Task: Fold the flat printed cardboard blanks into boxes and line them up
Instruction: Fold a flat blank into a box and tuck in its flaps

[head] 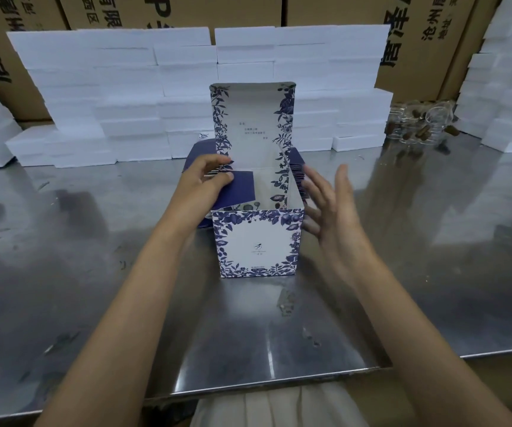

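At the middle of the steel tabletop (pixel 100 272) stands a blue-flowered box (pixel 257 241), its lid (pixel 253 124) sticking straight up at 12 o'clock. At 9 o'clock the left hand (pixel 202 183) pinches the dark blue side flap (pixel 237 191) and tips it inward. At 3 o'clock the right hand (pixel 328 208) is spread wide, flat beside the box wall, holding nothing. To do this well, I think both side flaps should go down flat first, then the lid. A stack of flat blanks (pixel 297 169) waits behind the box, touching it
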